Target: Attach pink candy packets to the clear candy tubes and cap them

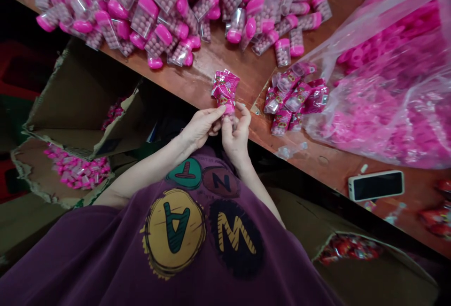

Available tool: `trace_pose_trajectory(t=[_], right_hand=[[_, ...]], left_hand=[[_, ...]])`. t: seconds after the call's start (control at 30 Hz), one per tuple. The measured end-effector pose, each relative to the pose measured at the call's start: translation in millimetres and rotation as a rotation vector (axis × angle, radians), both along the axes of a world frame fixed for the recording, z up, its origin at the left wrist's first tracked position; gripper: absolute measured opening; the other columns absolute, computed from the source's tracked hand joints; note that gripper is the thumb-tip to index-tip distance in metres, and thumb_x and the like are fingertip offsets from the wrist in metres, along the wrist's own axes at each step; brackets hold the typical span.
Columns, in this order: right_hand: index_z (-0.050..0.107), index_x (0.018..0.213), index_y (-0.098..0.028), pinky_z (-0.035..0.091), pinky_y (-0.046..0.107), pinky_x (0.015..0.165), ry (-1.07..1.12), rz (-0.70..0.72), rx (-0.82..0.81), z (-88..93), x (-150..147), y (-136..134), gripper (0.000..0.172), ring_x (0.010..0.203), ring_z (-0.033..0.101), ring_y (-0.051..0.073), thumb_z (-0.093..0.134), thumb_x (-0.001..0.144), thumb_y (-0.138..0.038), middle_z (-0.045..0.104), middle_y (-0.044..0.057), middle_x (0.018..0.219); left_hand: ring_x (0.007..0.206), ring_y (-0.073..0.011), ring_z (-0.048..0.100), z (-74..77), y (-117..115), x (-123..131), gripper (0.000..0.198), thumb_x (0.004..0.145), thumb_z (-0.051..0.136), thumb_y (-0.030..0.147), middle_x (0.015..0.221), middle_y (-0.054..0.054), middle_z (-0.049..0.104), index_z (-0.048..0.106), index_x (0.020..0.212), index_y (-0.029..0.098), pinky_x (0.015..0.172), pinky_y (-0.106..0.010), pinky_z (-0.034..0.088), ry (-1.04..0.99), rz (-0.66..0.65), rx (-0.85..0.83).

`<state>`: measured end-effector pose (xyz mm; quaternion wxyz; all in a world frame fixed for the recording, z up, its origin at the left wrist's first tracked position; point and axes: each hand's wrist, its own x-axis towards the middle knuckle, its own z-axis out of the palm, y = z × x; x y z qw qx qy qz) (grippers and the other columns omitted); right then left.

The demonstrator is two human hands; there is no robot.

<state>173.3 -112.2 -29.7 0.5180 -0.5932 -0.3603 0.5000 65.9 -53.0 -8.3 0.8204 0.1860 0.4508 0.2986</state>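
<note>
A small candy container wrapped in a shiny pink printed sleeve (224,89) stands upright just off the table's front edge, pinched at its base by both hands. My left hand (202,127) grips it from the left with thumb and fingertips. From the right, my right hand (237,136) closes its fingers on the same base. A small heap of similarly wrapped pink containers (296,99) lies on the brown wooden table (246,68) to the right. Several unwrapped clear containers with pink caps (169,5) are piled across the far side.
A large clear plastic bag of pink parts (387,75) fills the right. A smartphone (375,185) lies near the table edge. Cardboard boxes (75,104) holding pink items stand on the floor at left; another box with red packets (348,247) sits lower right.
</note>
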Motion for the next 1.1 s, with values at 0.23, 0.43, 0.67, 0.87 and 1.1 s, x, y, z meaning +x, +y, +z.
trace_pose_trajectory(t=[0.23,0.43,0.67,0.87,1.1], right_hand=[[0.047,0.139,-0.033,0.033,0.022,0.039,0.243,0.031,-0.156,12.1,6.6,7.5,0.049,0.045,0.036,0.007,0.063,0.099,-0.058,0.049,-0.007,0.072],[0.045,0.133,-0.033,0.037,0.023,0.042,0.203,0.043,-0.096,15.0,10.6,7.3,0.054,0.046,0.041,0.008,0.070,0.094,-0.061,0.050,-0.009,0.070],[0.041,0.148,-0.032,0.066,0.041,0.085,-0.142,0.079,0.049,5.4,8.8,-2.5,0.060,0.091,0.076,0.021,0.065,0.099,-0.055,0.073,0.004,0.102],[0.047,0.149,-0.030,0.067,0.045,0.092,-0.350,0.082,-0.007,8.5,12.3,-2.6,0.061,0.111,0.074,0.028,0.067,0.098,-0.057,0.065,0.012,0.144],[0.040,0.149,-0.034,0.066,0.038,0.079,0.016,0.078,0.037,4.5,4.5,2.7,0.061,0.080,0.071,0.018,0.065,0.099,-0.058,0.068,0.002,0.095]], left_hand=[[0.044,-0.0023,0.040,3.0,-6.7,-1.5,0.041,0.087,0.086,0.043,0.056,0.003,0.055,0.064,0.069,0.013,0.042,-0.017,0.022,0.048,0.016,0.038],[0.046,-0.0031,0.044,11.4,3.7,-3.4,0.043,0.092,0.080,0.051,0.063,0.000,0.061,0.066,0.074,0.014,0.042,-0.019,0.022,0.013,-0.002,0.008],[0.044,-0.0007,0.039,13.3,7.7,-0.6,0.039,0.094,0.080,0.041,0.060,0.002,0.060,0.065,0.071,0.013,0.043,-0.018,0.022,0.004,0.035,-0.034],[0.044,-0.0013,0.042,10.9,8.7,1.7,0.042,0.095,0.078,0.046,0.063,-0.002,0.065,0.068,0.071,0.013,0.042,-0.017,0.023,0.012,0.018,-0.062],[0.044,-0.0005,0.037,10.7,8.3,-0.8,0.035,0.089,0.085,0.037,0.058,0.004,0.056,0.066,0.074,0.013,0.044,-0.018,0.024,0.007,0.042,0.018]])
